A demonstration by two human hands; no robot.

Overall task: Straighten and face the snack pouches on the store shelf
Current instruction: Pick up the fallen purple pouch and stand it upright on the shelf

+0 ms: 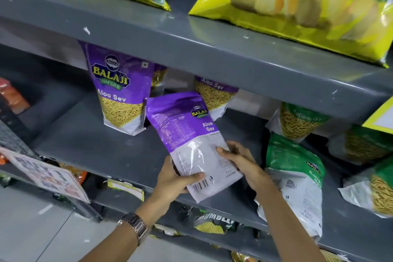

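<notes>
A purple Aloo Sev pouch [187,134] is held over the grey middle shelf [102,147], tilted, with its printed back and barcode toward me. My left hand [176,178] grips its lower left corner, thumb near the barcode. My right hand [238,159] holds its right edge. Behind it a purple Aloo Sev pouch [121,91] stands upright, front facing out. Another purple pouch [214,93] stands further back, its top hidden by the shelf above. A green pouch [295,176] leans with its back toward me at the right.
Green Ratlam Sev pouches [302,121] stand and lie at the right of the shelf. Large yellow chip bags [297,2] sit on the shelf above. A paper sign [46,172] hangs at the left edge. Dark packets [212,221] fill the shelf below.
</notes>
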